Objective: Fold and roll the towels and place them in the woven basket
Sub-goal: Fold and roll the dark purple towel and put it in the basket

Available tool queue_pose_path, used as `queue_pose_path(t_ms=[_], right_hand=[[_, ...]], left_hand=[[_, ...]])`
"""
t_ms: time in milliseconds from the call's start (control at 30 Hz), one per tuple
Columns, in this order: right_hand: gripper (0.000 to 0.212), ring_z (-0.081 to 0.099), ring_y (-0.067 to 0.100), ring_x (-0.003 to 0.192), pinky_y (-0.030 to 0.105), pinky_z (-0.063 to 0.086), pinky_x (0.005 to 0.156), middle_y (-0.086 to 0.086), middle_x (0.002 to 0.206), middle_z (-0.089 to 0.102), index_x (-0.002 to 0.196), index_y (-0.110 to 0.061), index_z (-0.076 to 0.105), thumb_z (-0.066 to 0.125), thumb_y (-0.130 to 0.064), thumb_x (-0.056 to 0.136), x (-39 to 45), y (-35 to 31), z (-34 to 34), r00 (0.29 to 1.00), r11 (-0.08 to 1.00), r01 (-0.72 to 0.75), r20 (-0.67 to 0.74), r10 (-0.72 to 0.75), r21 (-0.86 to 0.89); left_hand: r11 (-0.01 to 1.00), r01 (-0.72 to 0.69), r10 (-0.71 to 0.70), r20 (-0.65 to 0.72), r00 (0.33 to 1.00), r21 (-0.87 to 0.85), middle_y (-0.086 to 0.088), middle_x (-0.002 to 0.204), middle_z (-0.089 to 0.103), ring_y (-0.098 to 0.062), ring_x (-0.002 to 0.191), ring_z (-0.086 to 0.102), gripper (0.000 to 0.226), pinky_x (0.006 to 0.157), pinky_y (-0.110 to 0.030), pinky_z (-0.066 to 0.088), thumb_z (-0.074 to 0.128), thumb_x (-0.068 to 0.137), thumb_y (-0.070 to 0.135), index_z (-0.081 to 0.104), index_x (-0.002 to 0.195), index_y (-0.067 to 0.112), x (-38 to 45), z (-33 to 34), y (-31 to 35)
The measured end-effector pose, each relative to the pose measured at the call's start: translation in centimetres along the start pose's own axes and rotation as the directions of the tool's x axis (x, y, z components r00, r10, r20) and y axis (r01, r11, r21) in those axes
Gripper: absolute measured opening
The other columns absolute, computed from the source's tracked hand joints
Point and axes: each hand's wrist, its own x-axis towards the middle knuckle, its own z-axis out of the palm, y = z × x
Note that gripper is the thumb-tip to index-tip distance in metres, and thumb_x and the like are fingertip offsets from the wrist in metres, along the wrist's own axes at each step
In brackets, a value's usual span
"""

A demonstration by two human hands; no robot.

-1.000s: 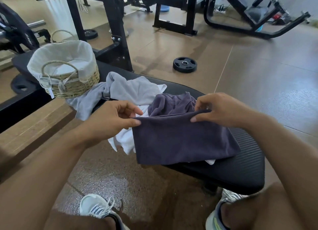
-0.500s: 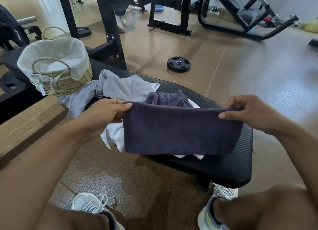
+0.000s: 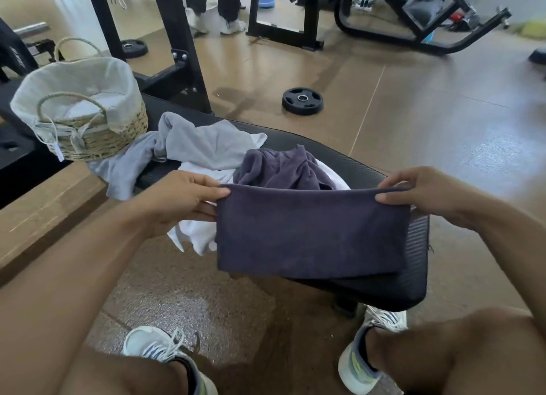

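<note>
Both my hands hold the dark purple towel stretched between them over the near end of the bench.

Nearest me, my left hand pinches the towel's upper left corner and my right hand pinches its upper right corner, fingers curled over the folded top edge, so the towel hangs as a flat band between them, its lower edge draping onto the near end of the black padded bench. Just behind that top edge lies the rest of the purple cloth, bunched, on a white towel that spills off the bench's left edge. Farther along sprawls a crumpled grey towel, touching the woven basket at the bench's far left. Beyond, a weight plate lies on the floor.
</note>
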Motion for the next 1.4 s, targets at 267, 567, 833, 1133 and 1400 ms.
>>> queue_pose_path(t_ms=[267,567,833,1133,1400], right_hand=[[0.036,0.063,0.025,0.066,0.038,0.057,0.064,0.012,0.074,0.067,0.082,-0.012,0.067,0.081,-0.045,0.079,-0.8,-1.7,0.3,0.997,0.997,-0.051,-0.052,0.054,0.065],[0.023,0.057,0.021,0.038,0.025,0.046,0.035,0.008,0.054,0.062,0.100,-0.010,0.065,0.078,-0.024,0.086,-2.7,-8.0,5.4,0.958,0.927,0.282,-0.115,-0.261,0.247],[0.016,0.072,0.026,0.057,0.030,0.054,0.046,0.005,0.064,0.072,0.094,-0.010,0.066,0.073,-0.024,0.092,-3.6,-11.5,11.1,0.904,0.879,0.387,0.073,-0.421,0.279],[0.025,0.075,0.020,0.074,0.032,0.057,0.052,0.008,0.089,0.079,0.112,-0.013,0.064,0.067,-0.028,0.092,-3.4,-11.3,12.1,0.881,0.879,0.363,0.194,-0.432,0.308],[0.021,0.076,0.019,0.078,0.034,0.058,0.052,0.005,0.093,0.079,0.113,-0.015,0.059,0.065,-0.004,0.096,-3.0,-11.1,12.6,0.883,0.884,0.393,0.165,-0.440,0.251]], left_hand=[[0.997,-0.073,0.068,-0.131,0.989,-0.030,0.000,0.062,0.064,-0.015,0.055,0.061,0.014,0.051,-0.028,0.056,0.067,0.095,0.018,0.066,0.086,0.007,0.2,1.1,0.9],[0.970,-0.225,0.204,-0.202,0.958,-0.090,0.000,0.067,0.059,-0.011,0.050,0.057,0.013,0.046,-0.028,0.053,0.068,0.094,0.019,0.064,0.088,0.008,-1.8,2.7,2.2],[0.951,-0.306,0.294,-0.164,0.941,-0.050,-0.017,0.082,0.064,-0.021,0.068,0.057,0.017,0.056,-0.034,0.056,0.073,0.090,0.021,0.067,0.092,0.005,-2.8,3.7,2.4],[0.951,-0.306,0.297,-0.135,0.945,-0.046,-0.011,0.079,0.066,-0.015,0.066,0.060,0.016,0.055,-0.030,0.057,0.073,0.090,0.021,0.071,0.094,0.005,-3.1,3.3,2.1],[0.951,-0.305,0.297,-0.125,0.947,-0.049,-0.009,0.080,0.067,-0.014,0.068,0.061,0.005,0.061,-0.034,0.057,0.072,0.091,0.017,0.068,0.087,0.014,-3.5,3.1,1.9]])
